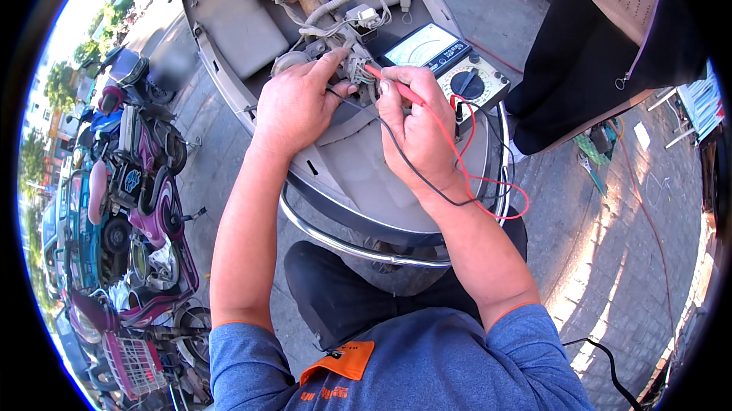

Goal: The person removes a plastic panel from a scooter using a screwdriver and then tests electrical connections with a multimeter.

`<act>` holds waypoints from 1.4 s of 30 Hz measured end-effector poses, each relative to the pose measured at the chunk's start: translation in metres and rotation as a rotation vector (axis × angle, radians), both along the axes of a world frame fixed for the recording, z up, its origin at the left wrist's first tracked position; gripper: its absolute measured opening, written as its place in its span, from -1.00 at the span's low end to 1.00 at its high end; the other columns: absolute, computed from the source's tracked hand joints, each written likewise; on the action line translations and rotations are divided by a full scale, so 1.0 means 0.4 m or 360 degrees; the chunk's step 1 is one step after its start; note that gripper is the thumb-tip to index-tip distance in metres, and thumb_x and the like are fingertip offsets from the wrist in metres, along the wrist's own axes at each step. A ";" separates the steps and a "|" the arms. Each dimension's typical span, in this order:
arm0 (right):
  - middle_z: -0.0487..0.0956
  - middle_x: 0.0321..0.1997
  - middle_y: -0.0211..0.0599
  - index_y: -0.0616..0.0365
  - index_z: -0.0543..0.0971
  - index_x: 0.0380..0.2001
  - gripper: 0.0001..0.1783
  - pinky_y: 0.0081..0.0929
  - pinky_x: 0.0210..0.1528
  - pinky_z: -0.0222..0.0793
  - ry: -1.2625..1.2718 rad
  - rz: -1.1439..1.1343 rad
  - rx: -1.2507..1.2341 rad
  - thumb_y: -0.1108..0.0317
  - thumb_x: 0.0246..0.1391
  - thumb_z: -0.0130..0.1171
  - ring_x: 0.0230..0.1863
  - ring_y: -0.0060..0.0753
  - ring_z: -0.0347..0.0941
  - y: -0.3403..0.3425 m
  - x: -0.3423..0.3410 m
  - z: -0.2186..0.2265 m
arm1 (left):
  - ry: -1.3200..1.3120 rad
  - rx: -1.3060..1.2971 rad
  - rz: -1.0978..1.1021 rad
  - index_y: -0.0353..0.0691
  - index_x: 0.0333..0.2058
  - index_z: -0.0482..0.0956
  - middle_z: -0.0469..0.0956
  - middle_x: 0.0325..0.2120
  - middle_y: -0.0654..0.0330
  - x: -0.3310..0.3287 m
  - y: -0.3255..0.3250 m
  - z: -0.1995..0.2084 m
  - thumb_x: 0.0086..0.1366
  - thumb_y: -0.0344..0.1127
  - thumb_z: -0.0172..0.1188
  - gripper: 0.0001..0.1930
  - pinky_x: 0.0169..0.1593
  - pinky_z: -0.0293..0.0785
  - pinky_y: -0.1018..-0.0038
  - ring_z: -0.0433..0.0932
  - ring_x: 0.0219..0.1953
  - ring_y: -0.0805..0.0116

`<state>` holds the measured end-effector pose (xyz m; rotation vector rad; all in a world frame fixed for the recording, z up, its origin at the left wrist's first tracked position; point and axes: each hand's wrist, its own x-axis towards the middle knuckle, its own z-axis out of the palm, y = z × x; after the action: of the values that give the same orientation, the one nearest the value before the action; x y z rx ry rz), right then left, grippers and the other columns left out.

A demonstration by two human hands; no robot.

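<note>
My right hand (419, 117) grips a red test probe (409, 93), its tip at a light-coloured wire connector (357, 70). Beside that connector is my left hand (297, 102), index finger reaching onto the wiring. A black test lead (390, 130) runs to between its thumb and fingers; the probe end is mostly hidden there. An analog multimeter (471, 85) with a dial knob and needle display rests on the upturned grey-beige plastic body (358, 159) of a vehicle, right of my hands. Its red lead (488, 180) loops over my right forearm.
A chrome rail (343, 243) curves round the body's near edge, above my knees. A person in dark trousers (560, 52) stands close on the right. Parked scooters (156, 205) line the left side. A corrugated wire sleeve (351, 1) and a white connector (366, 17) lie farther in.
</note>
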<state>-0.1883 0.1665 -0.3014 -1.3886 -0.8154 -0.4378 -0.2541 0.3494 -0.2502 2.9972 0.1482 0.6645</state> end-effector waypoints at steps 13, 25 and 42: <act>0.68 -0.12 -0.04 0.24 0.46 0.01 -0.83 -0.06 -0.11 0.59 -0.0006 -0.0036 -0.0106 0.38 0.52 0.15 -0.16 0.10 0.69 0.048 0.020 0.003 | 0.0068 -0.0013 0.0021 0.00 0.32 0.58 0.75 -0.23 0.02 -0.002 -0.004 0.003 0.41 0.00 0.39 -0.43 -0.05 0.63 0.04 0.73 -0.11 -0.09; 0.77 -0.04 0.00 0.21 0.38 0.01 -0.79 -0.01 -0.10 0.64 0.0197 0.0124 -0.0112 0.29 0.58 0.09 -0.11 0.24 0.74 0.053 0.019 -0.023 | -0.0095 0.0042 0.0037 -0.09 0.05 0.73 0.74 -0.26 0.16 -0.016 -0.007 0.009 0.21 -0.08 0.54 -0.54 -0.01 0.62 0.14 0.69 -0.09 0.01; 0.75 -0.08 -0.04 0.16 0.43 0.04 -0.77 0.02 -0.12 0.62 0.0105 0.0058 -0.0167 0.25 0.55 0.15 -0.12 0.25 0.71 0.041 0.018 -0.027 | -0.1158 -0.0547 -0.0204 -0.25 0.25 0.56 0.80 -0.08 0.16 -0.036 -0.008 0.147 0.75 -0.32 -0.04 -0.71 0.03 0.45 0.56 0.58 -0.13 0.57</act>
<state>-0.1810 0.1830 -0.3123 -1.4752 -0.8180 -0.3228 -0.2684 0.3463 -0.1913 2.2502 0.0212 1.4709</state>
